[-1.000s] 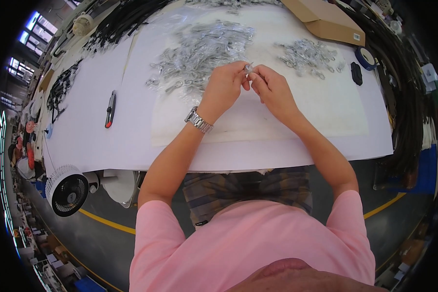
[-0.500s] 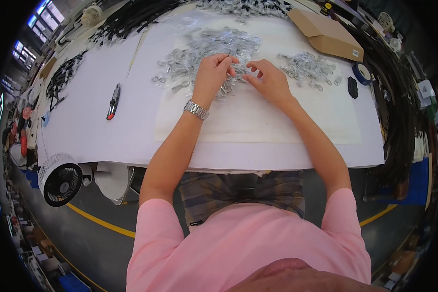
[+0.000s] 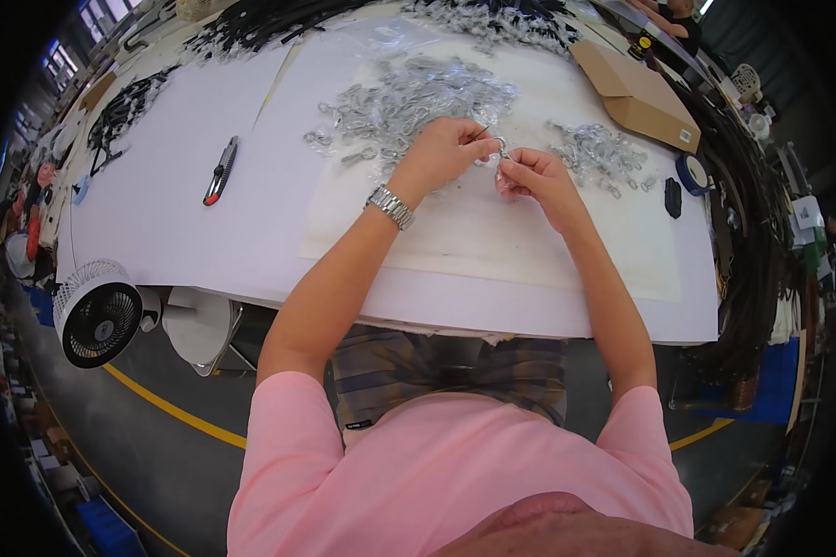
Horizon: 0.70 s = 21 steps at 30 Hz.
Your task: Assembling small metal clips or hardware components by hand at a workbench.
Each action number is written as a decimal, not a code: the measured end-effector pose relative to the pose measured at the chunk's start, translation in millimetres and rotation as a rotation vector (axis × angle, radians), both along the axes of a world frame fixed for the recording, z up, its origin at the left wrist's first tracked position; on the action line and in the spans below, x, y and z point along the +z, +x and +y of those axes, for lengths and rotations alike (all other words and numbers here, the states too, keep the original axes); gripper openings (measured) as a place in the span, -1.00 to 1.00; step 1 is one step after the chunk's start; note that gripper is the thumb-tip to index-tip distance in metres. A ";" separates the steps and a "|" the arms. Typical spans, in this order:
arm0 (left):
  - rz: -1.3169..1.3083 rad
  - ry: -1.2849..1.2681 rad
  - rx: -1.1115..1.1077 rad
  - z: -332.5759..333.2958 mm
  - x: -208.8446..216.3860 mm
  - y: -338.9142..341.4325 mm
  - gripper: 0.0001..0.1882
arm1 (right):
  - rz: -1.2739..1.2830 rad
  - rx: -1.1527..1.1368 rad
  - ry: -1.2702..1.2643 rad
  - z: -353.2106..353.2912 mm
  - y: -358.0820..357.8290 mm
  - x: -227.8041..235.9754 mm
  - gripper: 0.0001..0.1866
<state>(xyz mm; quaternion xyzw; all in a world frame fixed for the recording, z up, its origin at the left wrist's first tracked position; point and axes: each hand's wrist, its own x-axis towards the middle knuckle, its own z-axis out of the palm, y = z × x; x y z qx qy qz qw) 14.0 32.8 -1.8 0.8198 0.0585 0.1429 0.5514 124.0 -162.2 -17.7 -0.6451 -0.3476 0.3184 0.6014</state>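
My left hand (image 3: 449, 151), with a metal-band watch (image 3: 391, 206) on its wrist, is closed in a pinch. A thin dark pointed piece (image 3: 481, 133) sticks out from its fingertips; its kind is too small to make out. Close beside it, my right hand (image 3: 536, 178) pinches a small silvery metal hook (image 3: 502, 147), with some clear wrapping at the fingers. Beyond my hands lies a large heap of silvery metal hooks (image 3: 418, 93) in clear wrapping. A smaller heap of similar hooks (image 3: 599, 151) lies to the right of my right hand.
A utility knife (image 3: 220, 172) lies on the white table (image 3: 195, 251) at left. At right are a cardboard box (image 3: 636, 97), a blue tape roll (image 3: 691, 174) and a small black object (image 3: 672, 198). Black straps (image 3: 260, 28) lie along the back. A fan (image 3: 102, 320) stands at the near left.
My right hand has closed on a metal hook, where its fingers were apart before. My left hand has turned toward the right hand. A person's arm now shows at the far right.
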 end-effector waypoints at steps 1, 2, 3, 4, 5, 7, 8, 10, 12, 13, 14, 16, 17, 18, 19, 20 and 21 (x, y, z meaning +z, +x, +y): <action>0.000 0.001 0.004 1.3 -1.1 -0.6 -0.73 | 0.025 0.049 -0.019 2.0 -1.9 0.4 -0.77; -0.023 0.002 0.000 2.4 -2.7 -0.6 -0.72 | 0.051 0.098 -0.037 3.5 -3.2 1.1 -0.79; -0.046 0.004 -0.005 3.4 -4.0 -0.7 -0.69 | 0.053 0.101 -0.035 4.0 -4.1 3.4 -0.79; -0.043 0.005 -0.005 2.6 -2.6 -1.2 -0.69 | 0.124 0.126 -0.063 3.1 -4.3 6.4 -0.79; -0.036 0.044 0.005 2.2 -1.5 -2.1 -0.69 | 0.195 0.152 -0.091 2.3 -3.8 7.0 -0.80; -0.022 0.084 0.020 1.3 0.6 -3.2 -0.68 | 0.359 0.181 -0.059 -1.8 7.6 5.4 -0.79; -0.045 0.168 0.038 0.7 1.4 -4.2 -0.66 | 0.519 0.210 -0.029 -4.5 12.3 4.6 -0.78; -0.056 0.255 0.070 2.0 1.1 -6.6 -0.65 | 0.497 0.201 -0.044 -6.2 15.4 6.2 -0.78; -0.020 0.080 0.021 0.6 -1.0 -6.1 -0.60 | 0.477 0.208 -0.066 -7.4 17.2 12.6 -0.77; -0.008 0.077 0.042 -5.7 2.5 -5.3 -0.60 | 0.345 0.187 -0.115 -12.3 18.2 17.0 -0.77; 0.025 -0.009 -0.022 -11.2 9.3 -4.0 -0.60 | 0.210 0.167 -0.158 -15.1 18.1 20.5 -0.77; 0.051 -0.094 -0.084 -10.4 8.1 -3.7 -0.59 | 0.188 0.147 -0.195 -18.8 16.9 21.2 -0.77; 0.000 -0.076 -0.088 -8.7 0.1 -2.7 -0.60 | 0.150 0.174 -0.210 -16.0 15.5 17.3 -0.76; -0.053 -0.057 -0.096 -7.3 -6.6 0.5 -0.60 | 0.111 0.198 -0.225 -13.7 14.0 16.2 -0.74; -0.054 -0.058 -0.111 -7.8 -6.1 2.0 -0.60 | 0.111 0.182 -0.224 -11.3 9.4 17.1 -0.74; -0.114 0.135 -0.041 -6.9 -4.7 -2.3 -0.62 | 0.210 0.183 -0.185 -6.5 -0.2 19.7 -0.73; -0.177 0.327 0.027 -8.3 -3.5 -5.3 -0.64 | 0.308 0.181 -0.142 -5.8 -5.4 21.0 -0.71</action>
